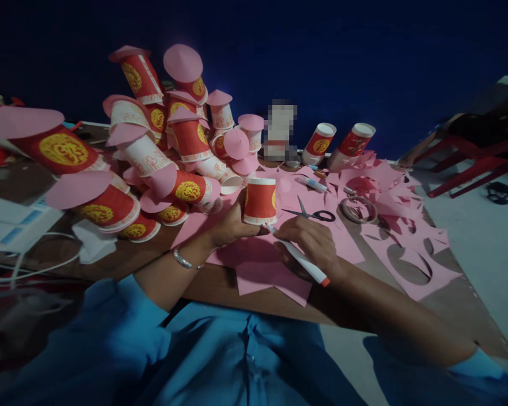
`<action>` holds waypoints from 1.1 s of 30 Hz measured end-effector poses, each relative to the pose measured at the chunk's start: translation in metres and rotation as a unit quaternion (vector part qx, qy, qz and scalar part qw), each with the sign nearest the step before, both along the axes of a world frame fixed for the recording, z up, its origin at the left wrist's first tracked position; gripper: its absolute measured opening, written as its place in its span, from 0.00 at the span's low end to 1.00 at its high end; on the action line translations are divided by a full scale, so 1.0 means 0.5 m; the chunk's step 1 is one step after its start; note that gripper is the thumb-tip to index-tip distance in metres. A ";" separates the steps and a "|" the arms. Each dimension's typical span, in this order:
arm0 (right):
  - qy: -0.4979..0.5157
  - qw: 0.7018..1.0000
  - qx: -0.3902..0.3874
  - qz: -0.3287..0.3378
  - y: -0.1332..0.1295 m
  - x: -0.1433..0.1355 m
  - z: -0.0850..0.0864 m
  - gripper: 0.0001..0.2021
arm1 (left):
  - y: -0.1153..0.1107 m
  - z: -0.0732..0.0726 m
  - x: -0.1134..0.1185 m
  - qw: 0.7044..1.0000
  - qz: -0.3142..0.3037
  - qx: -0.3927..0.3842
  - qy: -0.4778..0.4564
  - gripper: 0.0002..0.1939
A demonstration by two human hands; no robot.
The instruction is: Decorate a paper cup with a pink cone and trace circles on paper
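Observation:
My left hand [232,225] is closed round the lower left side of a red paper cup [260,200] with yellow medallions, held over pink paper sheets [262,265]. In my right hand [311,245] is a white marker pen [300,260] with a red end, slanting down to the right. Its tip meets or nearly meets the cup's lower rim; I cannot tell whether they touch. Scissors [309,214] with dark handles lie just beyond my right hand, blades apart. Beside them rests a roll of tape [359,210].
Several cups with pink paper cones [190,138] are piled at the left. Two cup stacks [320,144] stand at the back. Pink offcuts [410,254] cover the right side. A white box with cables [21,223] sits far left. Beyond the table's right edge is a red chair [469,155].

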State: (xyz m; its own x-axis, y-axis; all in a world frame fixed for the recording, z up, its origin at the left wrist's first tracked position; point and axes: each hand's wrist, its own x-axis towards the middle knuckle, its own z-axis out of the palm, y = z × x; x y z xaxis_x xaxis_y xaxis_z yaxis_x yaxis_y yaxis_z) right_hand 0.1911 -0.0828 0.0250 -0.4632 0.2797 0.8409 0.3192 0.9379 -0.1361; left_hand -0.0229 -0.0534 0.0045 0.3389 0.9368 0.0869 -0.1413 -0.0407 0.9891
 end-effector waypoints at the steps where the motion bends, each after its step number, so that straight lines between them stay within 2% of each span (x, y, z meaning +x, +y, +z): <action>1: -0.002 1.000 0.000 -0.003 0.000 0.001 0.001 0.09 | -0.001 0.000 0.000 1.000 -0.003 -0.003 -0.005 0.40; 10: -0.001 1.000 -0.008 -0.011 -0.001 0.007 0.003 0.09 | -0.004 0.000 -0.002 0.999 -0.021 -0.010 -0.049 0.39; 24: 0.004 1.000 -0.006 -0.009 -0.001 0.006 0.003 0.09 | 0.003 -0.015 -0.005 0.998 -0.036 0.015 -0.041 0.40; 33: -0.001 1.000 -0.007 -0.012 -0.001 0.003 0.008 0.07 | -0.002 0.000 0.000 0.998 -0.043 0.015 -0.047 0.40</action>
State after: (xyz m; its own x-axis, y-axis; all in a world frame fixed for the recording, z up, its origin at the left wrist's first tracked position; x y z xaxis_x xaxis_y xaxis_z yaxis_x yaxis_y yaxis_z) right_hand 0.1925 -0.0833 0.0289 -0.4587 0.3034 0.8352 0.3421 0.9278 -0.1491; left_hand -0.0231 -0.0544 0.0044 0.4077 0.9006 0.1504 -0.2379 -0.0543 0.9698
